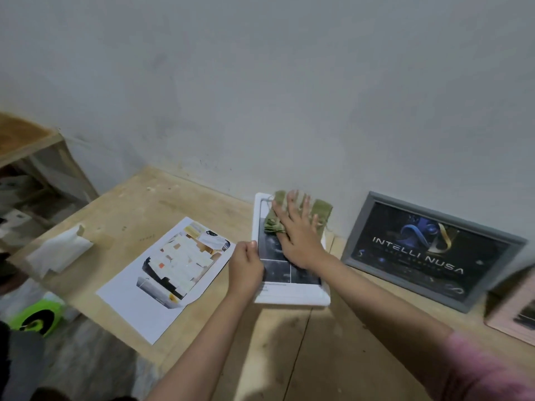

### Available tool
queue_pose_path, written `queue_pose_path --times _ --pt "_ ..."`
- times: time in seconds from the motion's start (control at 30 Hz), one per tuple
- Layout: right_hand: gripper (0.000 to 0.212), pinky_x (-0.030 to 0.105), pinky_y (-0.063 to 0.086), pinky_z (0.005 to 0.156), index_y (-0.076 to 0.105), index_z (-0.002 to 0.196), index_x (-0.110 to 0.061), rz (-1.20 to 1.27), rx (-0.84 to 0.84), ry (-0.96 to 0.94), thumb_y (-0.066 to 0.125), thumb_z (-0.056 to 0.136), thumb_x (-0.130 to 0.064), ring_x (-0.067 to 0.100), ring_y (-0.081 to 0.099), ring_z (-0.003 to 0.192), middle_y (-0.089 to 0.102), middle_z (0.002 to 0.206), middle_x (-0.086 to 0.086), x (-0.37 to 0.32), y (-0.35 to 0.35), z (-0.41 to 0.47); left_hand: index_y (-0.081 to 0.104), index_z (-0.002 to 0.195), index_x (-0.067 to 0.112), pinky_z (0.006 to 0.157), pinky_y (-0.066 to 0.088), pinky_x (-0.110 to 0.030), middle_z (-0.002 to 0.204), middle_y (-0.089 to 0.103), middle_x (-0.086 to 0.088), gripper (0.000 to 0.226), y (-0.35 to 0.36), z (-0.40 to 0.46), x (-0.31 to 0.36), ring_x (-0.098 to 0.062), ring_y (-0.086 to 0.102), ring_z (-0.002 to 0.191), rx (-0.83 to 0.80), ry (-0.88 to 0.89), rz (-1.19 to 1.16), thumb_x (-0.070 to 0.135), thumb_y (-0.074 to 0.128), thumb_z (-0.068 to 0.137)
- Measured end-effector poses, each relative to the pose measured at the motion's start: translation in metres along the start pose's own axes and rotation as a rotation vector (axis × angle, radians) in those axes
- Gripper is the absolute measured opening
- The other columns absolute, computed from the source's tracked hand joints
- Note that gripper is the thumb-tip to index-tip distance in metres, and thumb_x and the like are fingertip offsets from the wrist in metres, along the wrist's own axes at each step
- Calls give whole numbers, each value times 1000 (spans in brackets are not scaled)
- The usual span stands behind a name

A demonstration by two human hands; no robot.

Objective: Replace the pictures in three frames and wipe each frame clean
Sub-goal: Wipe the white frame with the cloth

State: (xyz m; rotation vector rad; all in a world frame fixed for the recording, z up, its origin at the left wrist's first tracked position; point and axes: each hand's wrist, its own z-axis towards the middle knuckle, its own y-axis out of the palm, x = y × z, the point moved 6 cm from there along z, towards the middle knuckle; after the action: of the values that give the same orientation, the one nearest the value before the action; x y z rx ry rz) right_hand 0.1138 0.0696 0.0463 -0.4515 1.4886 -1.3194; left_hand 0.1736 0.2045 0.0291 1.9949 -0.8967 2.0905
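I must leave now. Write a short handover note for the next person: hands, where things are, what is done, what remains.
Right hand: flat, pressing the green cloth onto the glass of the white frame, which lies flat on the wooden table.
Left hand: grips the white frame's left edge to steady it.
Loose printed picture: on the table, left of the white frame.
Grey frame: leans on the wall, holds a picture.
Pink frame: far right, mostly out of view.
Done: white frame holds a picture.
Left: finish wiping it; whether the other frames were done cannot be told.
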Motion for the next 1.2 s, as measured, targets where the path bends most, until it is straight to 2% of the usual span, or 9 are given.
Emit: queue_pose_path --times 0.17,0.23,0.43,0.63,0.87,0.97,1.03,1.1,1.2 --pt "76 44 0 120 10 151 -19 202 -92 -145 45 85 -7 11 -5 145 7 158 -4 -34 2 -44 47 74 13 55 42 -29 73 53 -6 21 13 -9 -2 -22 50 71 -47 -129 -227 -4 43 86" --pt "75 41 4 119 23 149 -19 152 -81 -215 47 79 -8 12 7 146 13 158 -3 -26 -10 -56 50 76 11 63 46 -31 75 55 -6 14 15 -7 -2 -22 53 75 -73 -89 -263 8 51 89" --pt "99 58 -15 106 -11 147 -29 -271 121 -4 46 66 -32 28 -26 141 -28 152 0 12 -56 -49 39 66 19 54 32 -13 63 40 4 35 30 -18 45 -11 39 61 -191 179 -60 15 37 101" --pt "88 46 -10 114 16 150 -17 -15 -19 -80 42 66 -9 13 -16 141 -8 152 -10 -4 -36 -77 49 71 16 70 43 -37 71 53 -9 31 46 -12 19 -20 49 72 -193 10 -264 30 40 97" --pt "75 47 6 113 58 128 -11 149 -185 -175 46 57 9 5 16 140 42 146 1 -13 -8 -133 33 61 17 55 28 -32 58 33 2 39 37 -10 27 -15 32 56 -154 52 -126 20 38 100" --pt "63 45 33 108 70 108 -11 19 -56 -205 41 53 -2 19 53 123 65 121 3 1 -25 -139 29 61 17 53 24 -31 58 29 1 40 36 -13 23 -15 27 55 -145 12 -144 21 37 100" --pt "56 42 53 86 73 94 -13 -106 -27 -241 33 55 -10 27 65 96 71 104 2 14 -40 -145 30 62 16 52 24 -29 59 31 1 39 32 -11 23 -14 29 55 -145 35 -111 21 37 101" --pt "49 39 56 72 73 84 -14 -255 -21 -283 31 58 -15 28 64 83 72 95 0 24 -54 -149 33 64 15 52 26 -29 60 35 1 38 28 -9 26 -14 32 56 -168 77 -68 22 36 101" --pt "45 32 50 79 73 85 -7 -291 221 -199 34 61 -6 31 61 84 70 102 7 37 -95 -137 36 64 16 53 29 -28 61 40 0 37 27 -9 30 -13 37 57 -190 139 5 22 36 101"
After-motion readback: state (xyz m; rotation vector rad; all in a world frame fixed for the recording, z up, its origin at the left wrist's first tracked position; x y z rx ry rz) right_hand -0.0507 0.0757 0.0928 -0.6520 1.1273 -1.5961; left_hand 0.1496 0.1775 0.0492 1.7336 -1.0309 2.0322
